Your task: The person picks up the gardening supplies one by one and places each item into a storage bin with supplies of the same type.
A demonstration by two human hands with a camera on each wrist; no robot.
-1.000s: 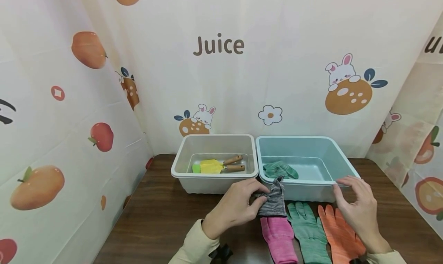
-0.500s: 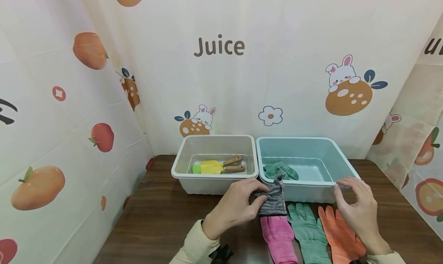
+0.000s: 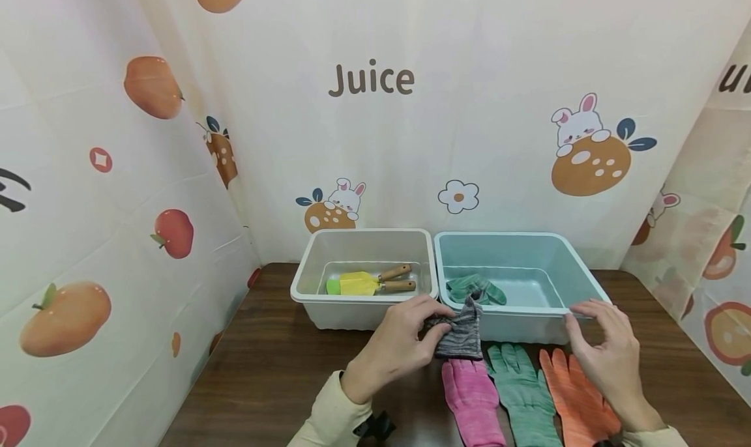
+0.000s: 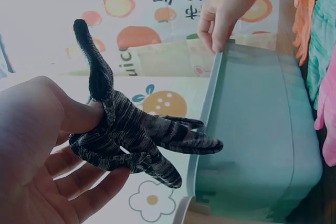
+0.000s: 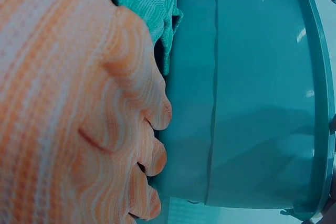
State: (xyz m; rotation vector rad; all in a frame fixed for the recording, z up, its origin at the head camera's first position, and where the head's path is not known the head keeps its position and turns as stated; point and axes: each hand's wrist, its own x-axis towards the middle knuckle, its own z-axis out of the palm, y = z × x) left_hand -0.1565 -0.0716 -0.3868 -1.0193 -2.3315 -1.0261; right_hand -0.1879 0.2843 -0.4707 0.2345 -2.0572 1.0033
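Note:
A grey-and-black knit glove (image 3: 463, 335) dangles from my left hand (image 3: 405, 343), pinched between thumb and fingers; in the left wrist view the glove's limp fingers (image 4: 194, 142) hang toward the blue bin's outer wall. My right hand (image 3: 607, 356) holds the front rim of that light blue bin (image 3: 563, 309) near its right corner, thumb outside. A crumpled green glove (image 3: 475, 289) lies inside the bin. In front of it, pink (image 3: 474, 401), green (image 3: 522, 395) and orange (image 3: 577, 395) gloves lie side by side on the table, the orange one partly behind my right forearm.
Left of the blue bin, nearly touching it, stands a grey-white bin (image 3: 364, 310) containing a yellow trowel (image 3: 359, 283) and another wooden-handled tool. Both bins sit on a dark wood table (image 3: 264, 369). Fruit-printed cloth (image 3: 387, 141) hangs behind and at the sides.
My left hand has drawn the grey glove slightly up and left, so more of the pink glove's fingers shows beneath it. The right hand has kept its place on the bin rim.

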